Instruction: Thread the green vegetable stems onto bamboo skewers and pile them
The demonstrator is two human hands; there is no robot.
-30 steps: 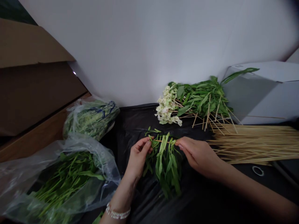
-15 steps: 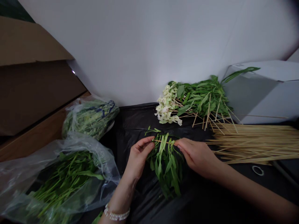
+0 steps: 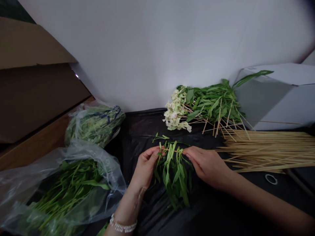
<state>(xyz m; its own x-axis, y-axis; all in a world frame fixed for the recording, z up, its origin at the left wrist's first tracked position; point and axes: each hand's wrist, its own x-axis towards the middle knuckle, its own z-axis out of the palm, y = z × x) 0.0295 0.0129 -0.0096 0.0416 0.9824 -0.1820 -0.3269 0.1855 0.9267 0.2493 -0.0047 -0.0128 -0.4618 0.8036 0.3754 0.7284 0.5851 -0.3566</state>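
Leafy green stems (image 3: 179, 178) hang side by side from a thin wooden skewer (image 3: 175, 151), with their leaves drooping over the black plastic sheet. My right hand (image 3: 206, 165) is closed around the skewer's right part. At its left end, my left hand (image 3: 144, 167), with a beaded bracelet at the wrist, pinches a leafy green stem (image 3: 160, 148) against the skewer. The fingers partly hide the skewer's tip, so I cannot tell whether that stem is pierced. Just beyond my hands lies a loose green sprig (image 3: 160, 137).
To the right lies a pile of bare skewers (image 3: 270, 150) beside a pale ring (image 3: 271, 179). Loaded green skewers (image 3: 211, 103) and pale leafy pieces (image 3: 175, 109) rest against the wall. Left are an open plastic bag (image 3: 112, 170) of greens, another bag (image 3: 94, 123) and a cardboard box (image 3: 31, 98).
A leafy stem now shows between my left fingers at the skewer's left end, where before mostly bare skewer showed. My right hand stays nearly in place.
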